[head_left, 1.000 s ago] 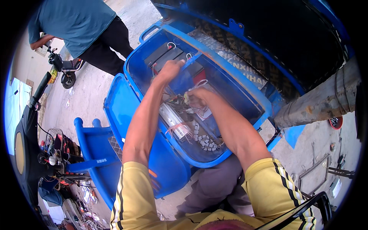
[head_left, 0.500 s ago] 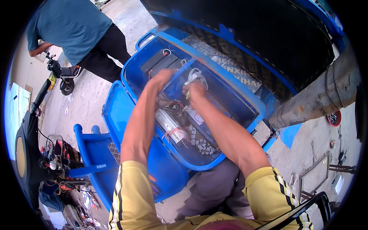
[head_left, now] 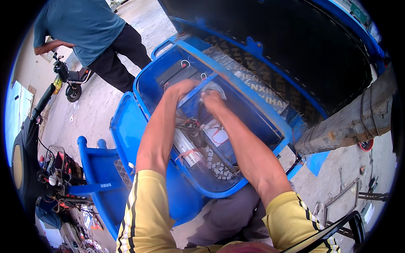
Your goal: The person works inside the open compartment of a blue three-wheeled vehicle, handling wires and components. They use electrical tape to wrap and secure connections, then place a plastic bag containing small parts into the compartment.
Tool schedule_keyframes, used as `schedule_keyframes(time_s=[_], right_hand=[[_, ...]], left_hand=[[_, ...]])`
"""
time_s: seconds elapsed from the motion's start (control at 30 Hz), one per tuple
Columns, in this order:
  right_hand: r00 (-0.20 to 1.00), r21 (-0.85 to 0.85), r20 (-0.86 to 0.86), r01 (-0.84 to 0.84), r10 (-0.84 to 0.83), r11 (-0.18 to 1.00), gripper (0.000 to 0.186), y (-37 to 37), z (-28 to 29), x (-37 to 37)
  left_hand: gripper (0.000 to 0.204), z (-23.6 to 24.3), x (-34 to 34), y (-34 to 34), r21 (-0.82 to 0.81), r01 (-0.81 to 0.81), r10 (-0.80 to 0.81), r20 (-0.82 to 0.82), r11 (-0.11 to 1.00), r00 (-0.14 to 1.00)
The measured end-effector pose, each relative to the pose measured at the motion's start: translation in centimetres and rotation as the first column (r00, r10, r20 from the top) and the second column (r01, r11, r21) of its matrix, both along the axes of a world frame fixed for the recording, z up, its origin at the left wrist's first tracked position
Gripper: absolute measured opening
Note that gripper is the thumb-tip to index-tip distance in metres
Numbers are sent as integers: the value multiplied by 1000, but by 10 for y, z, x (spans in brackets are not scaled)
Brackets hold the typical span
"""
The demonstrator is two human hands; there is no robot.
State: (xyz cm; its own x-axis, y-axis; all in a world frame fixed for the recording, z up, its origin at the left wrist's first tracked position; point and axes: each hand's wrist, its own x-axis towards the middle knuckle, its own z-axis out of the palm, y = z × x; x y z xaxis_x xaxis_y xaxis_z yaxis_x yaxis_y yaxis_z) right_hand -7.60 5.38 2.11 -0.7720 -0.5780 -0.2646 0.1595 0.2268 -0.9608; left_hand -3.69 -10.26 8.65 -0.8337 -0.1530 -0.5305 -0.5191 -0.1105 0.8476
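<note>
Both my arms reach into an open blue compartment of a vehicle body. My right hand is closed on a crumpled clear plastic bag, just right of the blue crossbar. On the bar's other side, my left hand reaches down near dark battery-like blocks; its fingertips are hidden. Below the hands lie tangled wires, a silver finned metal box with pinkish leads, and a string of pale blocks.
A raised black-lined lid stands behind the compartment, with a concrete post at right. A blue panel hangs open at left. A person stands at the far left near a scooter. A handlebar grip rises at the left.
My right hand and the plastic bag have sunk slightly lower beside the crossbar. My left hand stays by the bar. The other person's arm has drawn toward their body.
</note>
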Motion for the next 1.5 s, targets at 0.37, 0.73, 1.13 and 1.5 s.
schedule_keyframes(time_s=[0.37,0.73,1.13,1.5], right_hand=[[995,16,65,73,-74,997,40,10,33,8],[960,336,-247,-42,131,941,43,47,88,6],[978,-79,-207,16,-32,997,28,33,49,-16],[981,-232,-183,22,-66,972,28,37,68,-14]], left_hand=[[28,-29,0,-27,-315,-123,98,-93,941,991],[21,-38,1,-40,-13,-255,249,-184,967,951],[19,13,14,26,-435,-481,206,-540,761,816],[22,22,40,100,-752,-575,-233,-652,322,722]])
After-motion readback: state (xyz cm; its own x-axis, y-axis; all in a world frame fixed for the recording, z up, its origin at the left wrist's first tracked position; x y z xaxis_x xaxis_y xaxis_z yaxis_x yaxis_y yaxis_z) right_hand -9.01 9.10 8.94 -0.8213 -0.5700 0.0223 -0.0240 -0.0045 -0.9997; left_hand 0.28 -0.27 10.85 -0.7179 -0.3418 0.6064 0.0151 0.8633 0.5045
